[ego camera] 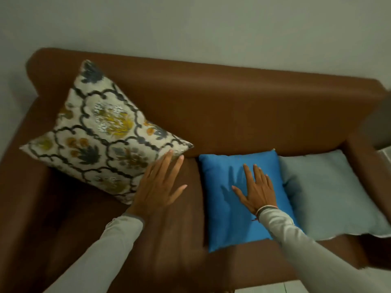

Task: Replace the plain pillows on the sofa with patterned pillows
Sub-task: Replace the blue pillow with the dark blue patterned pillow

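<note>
Brown leather fills the frame: a sofa (232, 106) against a pale wall, seen from above as a person in pale grey sleeves leans over it. Left hand (157, 188), its grip spread wide and holding nothing, rests its fingertips against the lower corner of the patterned pillow (101, 132), which leans on a point in the left corner against the backrest, apparently being steadied in its new place. Right hand (255, 187), grip likewise splayed flat and empty, presses palm-down on the bright blue plain pillow (232, 218) lying on the middle of the seat, a position that looks like the start of gathering it up for removal. Just beside it on the right, touching its edge, lies a pale blue plain pillow (330, 197) by the armrest. By this reading, one patterned pillow is in and two plain ones are left to clear.
</note>
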### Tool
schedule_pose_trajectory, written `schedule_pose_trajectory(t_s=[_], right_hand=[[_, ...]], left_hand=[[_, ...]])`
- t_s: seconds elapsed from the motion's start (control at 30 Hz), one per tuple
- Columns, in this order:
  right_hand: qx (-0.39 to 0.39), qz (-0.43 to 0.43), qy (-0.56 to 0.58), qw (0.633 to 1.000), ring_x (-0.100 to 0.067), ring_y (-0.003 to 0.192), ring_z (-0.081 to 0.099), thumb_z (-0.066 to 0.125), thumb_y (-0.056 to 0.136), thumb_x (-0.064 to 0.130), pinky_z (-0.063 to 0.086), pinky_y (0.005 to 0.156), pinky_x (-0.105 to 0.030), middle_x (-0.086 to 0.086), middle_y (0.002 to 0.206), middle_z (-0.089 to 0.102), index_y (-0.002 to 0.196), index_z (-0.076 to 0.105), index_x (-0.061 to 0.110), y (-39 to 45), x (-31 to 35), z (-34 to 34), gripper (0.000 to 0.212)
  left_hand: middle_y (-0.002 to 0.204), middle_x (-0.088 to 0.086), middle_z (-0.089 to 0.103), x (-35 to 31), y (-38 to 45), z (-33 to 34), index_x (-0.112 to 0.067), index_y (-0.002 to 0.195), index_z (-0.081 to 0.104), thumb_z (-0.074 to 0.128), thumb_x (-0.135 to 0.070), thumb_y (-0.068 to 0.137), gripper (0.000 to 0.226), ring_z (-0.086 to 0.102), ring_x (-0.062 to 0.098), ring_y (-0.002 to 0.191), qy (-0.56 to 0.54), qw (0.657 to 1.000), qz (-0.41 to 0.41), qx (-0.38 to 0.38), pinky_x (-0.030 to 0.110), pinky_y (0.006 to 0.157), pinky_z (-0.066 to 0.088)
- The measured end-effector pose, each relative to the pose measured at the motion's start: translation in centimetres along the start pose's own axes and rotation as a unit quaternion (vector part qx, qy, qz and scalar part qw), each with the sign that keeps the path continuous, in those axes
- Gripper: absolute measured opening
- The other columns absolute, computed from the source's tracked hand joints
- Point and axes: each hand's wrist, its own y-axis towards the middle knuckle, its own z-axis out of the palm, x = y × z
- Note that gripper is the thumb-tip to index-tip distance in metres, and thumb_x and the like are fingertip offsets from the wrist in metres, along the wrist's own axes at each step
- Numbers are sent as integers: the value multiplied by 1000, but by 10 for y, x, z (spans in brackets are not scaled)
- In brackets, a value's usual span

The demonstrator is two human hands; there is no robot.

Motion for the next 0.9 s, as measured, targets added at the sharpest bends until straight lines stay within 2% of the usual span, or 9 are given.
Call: schedule_pose_trajectory(t_s=[0.1, 0.17, 0.27, 0.37, 0.43, 0.57, 0.7, 0.8, 0.9], right_hand=[[43, 40, 22, 998, -33, 157, 18, 45, 94, 68, 20, 126, -48, -18, 169, 17, 163, 13, 22, -20, -71, 29, 88], [87, 75, 40, 993, -32, 157, 19, 43, 93, 71, 22, 126, -48, -17, 170, 15, 163, 9, 25, -32, -114, 49, 91], [114, 120, 112, 980, -34, 156, 20, 47, 88, 75, 24, 125, -51, -18, 169, 14, 162, 2, 34, -42, -146, 68, 95], [123, 117, 177, 970, -36, 157, 18, 51, 85, 77, 28, 123, -55, -20, 170, 10, 161, -1, 42, -43, -155, 77, 98], [128, 106, 199, 966, -37, 157, 16, 52, 82, 79, 26, 124, -55, -20, 170, 8, 160, -3, 42, -41, -160, 80, 102], [105, 23, 233, 966, -30, 159, 12, 45, 71, 92, 16, 128, -53, -15, 171, 9, 161, 4, 42, -51, -165, 60, 111], [-61, -160, 195, 966, -26, 157, 23, 53, 69, 90, 13, 126, -60, -10, 167, 27, 158, 32, 24, -73, -165, 24, 113], [-195, -176, 172, 949, -29, 148, 39, 62, 78, 72, 21, 124, -58, -13, 156, 45, 152, 43, 14, -59, -166, -12, 96], [-241, -161, 214, 933, -28, 121, 54, 63, 81, 58, 35, 112, -48, -15, 129, 65, 133, 53, 13, -19, -177, -47, 69]], left_hand=[[154, 24, 53, -79, -7, 39, -11, 159, 41, 46, -65, 98, 82, 66, 38, 124, -68, 988, -88, 104, 46, 96, 58], [160, 21, 45, -129, -11, 66, -15, 165, 29, 41, -71, 97, 88, 56, 38, 137, -137, 951, -193, 201, 47, 109, 50], [169, 13, 33, -176, -16, 99, -18, 166, 18, 50, -72, 95, 96, 36, 34, 154, -294, 831, -371, 293, 45, 127, 30], [154, -1, 55, -205, -17, 109, -23, 158, 38, 69, -63, 89, 85, 56, 22, 137, -538, 627, -495, 269, 34, 113, 43], [141, -5, 67, -217, -20, 113, -26, 148, 51, 79, -56, 84, 76, 66, 18, 125, -597, 556, -531, 230, 32, 103, 51], [128, 0, 76, -228, 0, 92, -24, 135, 65, 81, -35, 89, 49, 74, 20, 113, -632, 508, -565, 153, 38, 96, 60], [118, 10, 76, -245, 55, 46, -14, 120, 69, 74, -18, 95, 26, 75, 25, 100, -638, 469, -605, 81, 34, 77, 65], [121, 13, 73, -258, 102, 1, -10, 119, 66, 67, -12, 100, 19, 73, 24, 96, -688, 419, -589, 57, 31, 59, 64], [116, 15, 68, -257, 143, -36, -14, 125, 55, 67, -18, 101, 27, 74, 28, 89, -718, 379, -578, 83, 37, 54, 66]])
